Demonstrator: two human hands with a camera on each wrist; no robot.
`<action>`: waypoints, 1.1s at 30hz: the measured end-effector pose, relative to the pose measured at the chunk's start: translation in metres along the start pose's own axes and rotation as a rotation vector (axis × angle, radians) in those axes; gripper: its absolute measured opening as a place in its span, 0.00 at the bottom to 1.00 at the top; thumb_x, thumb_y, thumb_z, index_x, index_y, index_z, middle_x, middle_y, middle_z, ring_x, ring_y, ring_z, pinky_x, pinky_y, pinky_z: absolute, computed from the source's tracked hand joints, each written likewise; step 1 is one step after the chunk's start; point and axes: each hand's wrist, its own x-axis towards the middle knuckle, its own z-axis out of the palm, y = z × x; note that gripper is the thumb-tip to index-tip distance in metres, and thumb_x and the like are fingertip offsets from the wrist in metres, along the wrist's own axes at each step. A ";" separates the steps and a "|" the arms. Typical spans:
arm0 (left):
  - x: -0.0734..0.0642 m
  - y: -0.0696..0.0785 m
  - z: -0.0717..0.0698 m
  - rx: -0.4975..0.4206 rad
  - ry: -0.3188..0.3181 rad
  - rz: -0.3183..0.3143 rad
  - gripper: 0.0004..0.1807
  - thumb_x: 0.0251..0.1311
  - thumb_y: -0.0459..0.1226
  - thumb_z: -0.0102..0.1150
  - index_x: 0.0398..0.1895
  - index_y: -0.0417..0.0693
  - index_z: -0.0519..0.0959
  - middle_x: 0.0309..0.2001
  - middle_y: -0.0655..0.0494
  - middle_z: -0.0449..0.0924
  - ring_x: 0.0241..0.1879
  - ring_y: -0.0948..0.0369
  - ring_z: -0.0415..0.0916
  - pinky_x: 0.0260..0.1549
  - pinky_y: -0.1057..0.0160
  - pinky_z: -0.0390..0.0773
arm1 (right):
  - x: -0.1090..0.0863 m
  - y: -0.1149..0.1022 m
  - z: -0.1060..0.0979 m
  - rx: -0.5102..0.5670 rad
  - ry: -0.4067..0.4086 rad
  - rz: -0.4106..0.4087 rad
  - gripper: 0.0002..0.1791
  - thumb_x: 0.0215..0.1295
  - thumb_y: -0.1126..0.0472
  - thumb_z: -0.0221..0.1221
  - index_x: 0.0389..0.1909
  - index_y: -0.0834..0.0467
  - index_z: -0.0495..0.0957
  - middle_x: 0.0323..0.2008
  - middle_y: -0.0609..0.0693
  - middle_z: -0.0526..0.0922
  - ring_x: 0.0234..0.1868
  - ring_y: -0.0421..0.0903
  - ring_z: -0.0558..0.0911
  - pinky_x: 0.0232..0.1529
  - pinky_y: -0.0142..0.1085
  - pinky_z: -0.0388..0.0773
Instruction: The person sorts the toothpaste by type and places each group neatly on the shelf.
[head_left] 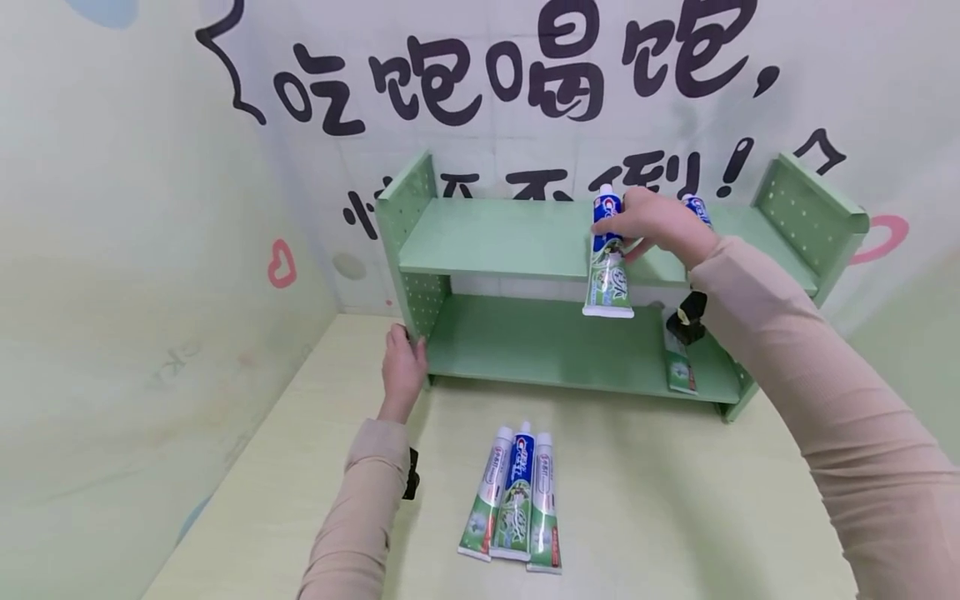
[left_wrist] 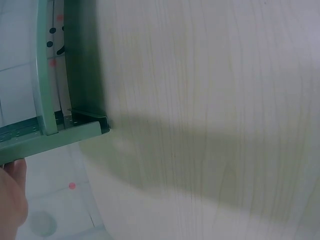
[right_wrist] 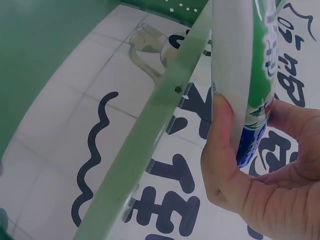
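Toothpaste tube (head_left: pixel 610 283): one, cap up; right hand (head_left: pixel 663 221) pinches it at two o'clock of the head view, by green rack (head_left: pixel 510 237). Left hand (head_left: pixel 403 367): grips rack's side, eight o'clock. Further tubes (head_left: pixel 513 508): three, on tabletop (head_left: pixel 637 508), six o'clock.

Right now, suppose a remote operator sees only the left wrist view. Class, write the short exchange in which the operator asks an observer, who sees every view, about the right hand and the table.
Operator: In the left wrist view I have part of the left hand at the end of the green shelf. What does the right hand hold?

Observer: A toothpaste tube with blue and green printing.

Operator: I see only a stretch of table with nothing lying on it. Does anything lie elsewhere on it?

Observer: Yes, three more tubes lie side by side in front of the shelf.
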 end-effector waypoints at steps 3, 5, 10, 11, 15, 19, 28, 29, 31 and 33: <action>0.000 0.001 -0.001 -0.001 0.004 -0.001 0.15 0.65 0.36 0.46 0.49 0.36 0.59 0.48 0.39 0.66 0.43 0.44 0.72 0.40 0.50 0.76 | 0.005 -0.002 -0.003 0.013 0.001 0.003 0.32 0.65 0.56 0.51 0.60 0.72 0.52 0.47 0.61 0.69 0.37 0.45 0.75 0.38 0.35 0.82; -0.001 0.000 -0.001 -0.005 0.008 0.001 0.15 0.65 0.36 0.46 0.49 0.36 0.60 0.47 0.39 0.66 0.43 0.44 0.72 0.41 0.50 0.77 | 0.009 -0.004 -0.005 0.006 0.008 0.005 0.32 0.65 0.55 0.51 0.60 0.72 0.53 0.46 0.61 0.70 0.35 0.44 0.75 0.37 0.35 0.82; -0.003 -0.001 0.000 -0.003 0.012 -0.005 0.15 0.65 0.36 0.47 0.48 0.36 0.60 0.46 0.39 0.67 0.43 0.44 0.72 0.40 0.50 0.77 | 0.019 -0.007 -0.008 -0.001 0.024 0.016 0.33 0.65 0.55 0.51 0.61 0.72 0.51 0.45 0.59 0.69 0.32 0.42 0.75 0.38 0.34 0.82; -0.003 -0.001 0.000 0.000 0.012 -0.005 0.15 0.65 0.36 0.47 0.48 0.36 0.60 0.46 0.39 0.67 0.43 0.44 0.72 0.40 0.50 0.77 | 0.021 -0.008 -0.008 0.004 0.024 0.023 0.33 0.65 0.55 0.51 0.61 0.72 0.50 0.45 0.59 0.69 0.32 0.42 0.75 0.38 0.34 0.82; -0.003 0.001 -0.002 0.006 0.018 0.001 0.14 0.64 0.35 0.47 0.47 0.35 0.61 0.45 0.39 0.68 0.42 0.44 0.73 0.39 0.50 0.78 | 0.028 -0.011 -0.010 0.005 0.019 0.047 0.35 0.65 0.55 0.51 0.63 0.72 0.48 0.44 0.58 0.68 0.33 0.43 0.75 0.40 0.34 0.82; -0.002 0.001 -0.002 0.013 0.026 0.003 0.15 0.64 0.36 0.47 0.48 0.36 0.61 0.45 0.39 0.68 0.42 0.44 0.73 0.39 0.49 0.78 | 0.034 -0.015 -0.012 0.010 0.020 0.072 0.37 0.65 0.55 0.51 0.64 0.71 0.44 0.44 0.58 0.67 0.33 0.44 0.75 0.41 0.35 0.82; -0.003 0.001 -0.001 0.013 0.051 0.023 0.14 0.64 0.35 0.48 0.47 0.36 0.61 0.44 0.39 0.68 0.41 0.43 0.74 0.38 0.49 0.78 | 0.049 -0.013 -0.018 -0.040 0.035 0.143 0.34 0.63 0.55 0.53 0.61 0.73 0.54 0.30 0.53 0.71 0.19 0.39 0.77 0.35 0.33 0.82; -0.004 0.001 -0.001 0.015 0.055 0.028 0.14 0.64 0.35 0.48 0.46 0.36 0.61 0.44 0.39 0.68 0.41 0.43 0.74 0.38 0.49 0.78 | 0.050 -0.012 -0.018 -0.050 0.036 0.148 0.33 0.63 0.55 0.53 0.60 0.73 0.55 0.28 0.52 0.72 0.18 0.39 0.77 0.34 0.33 0.82; -0.004 0.001 -0.002 0.019 0.062 0.036 0.14 0.64 0.35 0.48 0.46 0.36 0.61 0.44 0.39 0.68 0.40 0.43 0.74 0.37 0.48 0.78 | 0.053 -0.011 -0.018 -0.064 0.038 0.153 0.33 0.62 0.55 0.53 0.60 0.74 0.56 0.24 0.51 0.72 0.17 0.39 0.77 0.33 0.32 0.82; -0.004 0.000 -0.002 0.026 0.067 0.041 0.14 0.64 0.35 0.48 0.46 0.36 0.61 0.43 0.39 0.68 0.40 0.43 0.74 0.36 0.48 0.78 | 0.055 -0.011 -0.018 -0.074 0.040 0.156 0.33 0.62 0.55 0.54 0.59 0.73 0.57 0.22 0.50 0.72 0.17 0.39 0.77 0.32 0.32 0.82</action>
